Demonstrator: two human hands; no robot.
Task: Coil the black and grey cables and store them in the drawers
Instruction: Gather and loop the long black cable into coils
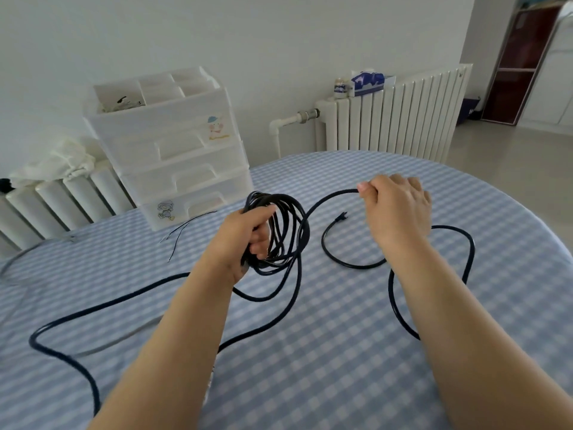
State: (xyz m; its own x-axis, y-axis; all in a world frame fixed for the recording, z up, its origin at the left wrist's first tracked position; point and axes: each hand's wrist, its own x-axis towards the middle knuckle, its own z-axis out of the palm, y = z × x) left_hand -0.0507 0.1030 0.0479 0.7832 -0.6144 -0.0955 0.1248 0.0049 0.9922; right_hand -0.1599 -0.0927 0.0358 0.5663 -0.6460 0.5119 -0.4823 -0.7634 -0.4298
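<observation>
My left hand (248, 240) grips a bundle of several black cable loops (286, 231) above the table's middle. From that coil a black strand arcs right to my right hand (398, 209), which pinches it between thumb and fingers. The loose remainder of the black cable (465, 243) snakes over the checked tablecloth, with its free end (341, 217) lying between my hands. A long stretch runs off to the left (93, 308). A grey cable (18, 259) curves at the far left table edge. The white plastic drawer unit (173, 144) stands at the back left, drawers closed.
The round table (341, 352) has a blue-and-white checked cloth. Thin wires (183, 231) lie in front of the drawer unit. Radiators stand behind the table, left (55, 206) and right (397, 116), the right one topped with a tissue pack (367, 82).
</observation>
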